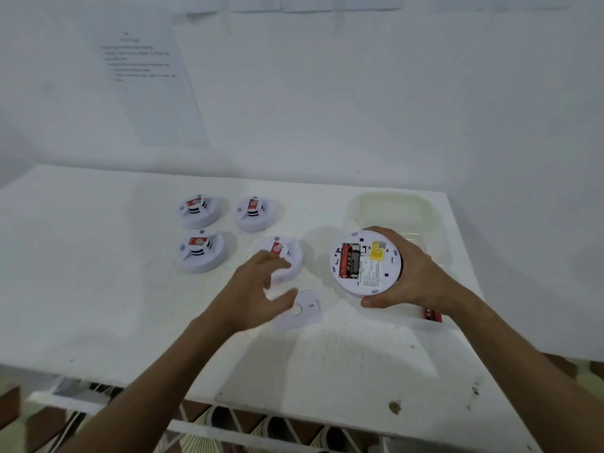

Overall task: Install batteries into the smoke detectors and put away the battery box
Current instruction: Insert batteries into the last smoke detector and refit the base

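Batteries (349,260) sit side by side in the upturned smoke detector (365,261), long axes running up-down in the frame, right of centre. Right hand (413,273) grips that detector around its rim, thumb at the lower edge. Its loose back cover (302,310) lies flat on the table (98,289), just left and below, directly under the fingers (281,297) of the left hand (258,289), which look relaxed and apart, holding nothing, though blurred. So the left hand is nearer the cover.
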`<state>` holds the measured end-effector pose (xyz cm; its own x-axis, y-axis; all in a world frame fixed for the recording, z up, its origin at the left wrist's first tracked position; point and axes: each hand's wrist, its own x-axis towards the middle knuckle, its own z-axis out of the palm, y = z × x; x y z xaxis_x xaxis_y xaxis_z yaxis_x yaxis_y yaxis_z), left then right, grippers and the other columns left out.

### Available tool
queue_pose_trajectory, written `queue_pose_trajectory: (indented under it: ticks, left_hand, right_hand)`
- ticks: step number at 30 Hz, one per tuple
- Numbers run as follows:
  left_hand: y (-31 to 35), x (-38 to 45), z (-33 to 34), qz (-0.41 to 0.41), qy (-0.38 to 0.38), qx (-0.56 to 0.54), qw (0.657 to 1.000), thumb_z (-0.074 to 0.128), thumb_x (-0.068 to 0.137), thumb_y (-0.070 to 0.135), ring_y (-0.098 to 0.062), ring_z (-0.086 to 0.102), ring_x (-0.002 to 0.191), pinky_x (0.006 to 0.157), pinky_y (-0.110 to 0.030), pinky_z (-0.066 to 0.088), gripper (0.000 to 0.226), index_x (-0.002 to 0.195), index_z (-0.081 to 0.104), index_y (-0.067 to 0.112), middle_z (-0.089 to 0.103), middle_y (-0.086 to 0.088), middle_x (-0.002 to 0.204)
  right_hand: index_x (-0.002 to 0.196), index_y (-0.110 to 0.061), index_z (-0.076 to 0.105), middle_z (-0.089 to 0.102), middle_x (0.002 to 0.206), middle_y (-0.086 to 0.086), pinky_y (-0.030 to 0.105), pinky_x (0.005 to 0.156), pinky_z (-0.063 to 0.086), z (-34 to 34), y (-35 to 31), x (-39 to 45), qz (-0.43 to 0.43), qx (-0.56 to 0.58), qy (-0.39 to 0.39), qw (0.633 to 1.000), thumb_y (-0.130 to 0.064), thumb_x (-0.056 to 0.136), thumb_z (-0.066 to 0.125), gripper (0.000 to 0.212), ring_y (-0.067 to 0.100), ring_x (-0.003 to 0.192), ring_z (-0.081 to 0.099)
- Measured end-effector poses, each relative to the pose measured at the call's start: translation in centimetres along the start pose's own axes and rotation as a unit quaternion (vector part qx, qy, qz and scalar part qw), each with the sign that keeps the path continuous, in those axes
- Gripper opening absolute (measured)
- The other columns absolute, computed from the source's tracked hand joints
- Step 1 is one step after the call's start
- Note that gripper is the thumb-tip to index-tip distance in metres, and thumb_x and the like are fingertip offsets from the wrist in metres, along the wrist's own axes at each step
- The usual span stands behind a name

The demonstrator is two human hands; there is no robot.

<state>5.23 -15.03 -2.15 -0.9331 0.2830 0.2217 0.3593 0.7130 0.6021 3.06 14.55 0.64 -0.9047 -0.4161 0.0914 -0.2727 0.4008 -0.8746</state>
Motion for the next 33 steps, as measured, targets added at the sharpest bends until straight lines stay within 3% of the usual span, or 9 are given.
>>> queue_pose_trajectory:
  ticks: [3,6,12,18,23,27,33]
  left_hand:
    - [3.4,2.4,-1.9,0.051,0.005,-0.055,0.997,0.076,0.076,0.034,-0.003,0.058,0.084,0.066,-0.009,0.045,0.033,0.104,0.062,0.028,0.058,0.012,0.106]
    - [6.3,4.6,-2.6,0.088,-0.054,-0.057,0.993,0.078,0.075,0.035,-0.005,0.061,0.090,0.068,-0.015,0.051,0.037,0.105,0.057,0.035,0.056,0.013,0.109]
    - [8.5,6.9,-1.7,0.102,-0.123,-0.040,0.986,0.078,0.074,0.031,-0.003,0.063,0.089,0.068,-0.029,0.057,0.040,0.107,0.056,0.028,0.059,0.016,0.107]
    - [9.8,7.7,-1.2,0.122,-0.148,-0.031,0.981,0.080,0.068,0.029,-0.010,0.065,0.086,0.068,-0.031,0.058,0.043,0.104,0.059,0.023,0.066,0.010,0.099]
    - [10.2,8.2,-0.9,0.103,-0.162,-0.058,0.980,0.084,0.065,0.025,-0.012,0.066,0.083,0.067,-0.033,0.059,0.043,0.101,0.060,0.022,0.067,0.010,0.095]
    - [10.3,8.4,-0.7,0.099,-0.158,-0.048,0.981,0.083,0.062,0.028,-0.012,0.066,0.082,0.067,-0.036,0.059,0.044,0.100,0.062,0.020,0.067,0.008,0.095]
    - [10.6,8.7,-0.7,0.112,-0.165,-0.006,0.980,0.083,0.066,0.026,-0.016,0.066,0.083,0.072,-0.037,0.058,0.048,0.107,0.062,0.015,0.068,0.002,0.097]
  right_hand:
    - [0.131,-0.031,0.047,0.059,0.120,-0.023,0.012,0.090,0.048,-0.3,-0.3,-0.2,-0.008,0.004,-0.010,1.000,-0.005,0.051,0.096,0.097,0.003,0.118,0.055]
    - [0.133,-0.029,0.047,0.058,0.124,-0.021,0.014,0.091,0.049,-0.7,-0.8,-0.3,-0.018,0.009,-0.013,1.000,-0.007,0.051,0.096,0.098,0.006,0.121,0.054]
    - [0.135,-0.027,0.045,0.055,0.125,-0.022,0.016,0.090,0.049,-1.5,-1.3,-1.0,-0.023,0.013,0.000,1.000,-0.013,0.052,0.094,0.098,0.007,0.120,0.054]
    - [0.132,-0.031,0.048,0.057,0.123,-0.022,0.019,0.092,0.050,-2.2,-1.1,-1.5,-0.021,0.012,0.015,1.000,-0.008,0.052,0.095,0.095,0.008,0.117,0.056]
    - [0.133,-0.030,0.049,0.058,0.126,-0.015,0.028,0.094,0.053,-2.5,-0.9,-1.8,-0.019,0.018,0.018,1.000,-0.009,0.051,0.095,0.096,0.015,0.119,0.057]
    - [0.130,-0.032,0.050,0.059,0.123,-0.017,0.023,0.091,0.052,-2.5,-0.6,-1.7,-0.024,0.023,0.025,0.999,-0.001,0.052,0.094,0.095,0.013,0.117,0.058]
    - [0.129,-0.031,0.051,0.061,0.120,-0.017,0.020,0.090,0.052,-2.4,-0.4,-1.3,-0.025,0.018,0.032,0.999,-0.007,0.049,0.093,0.093,0.011,0.113,0.059]
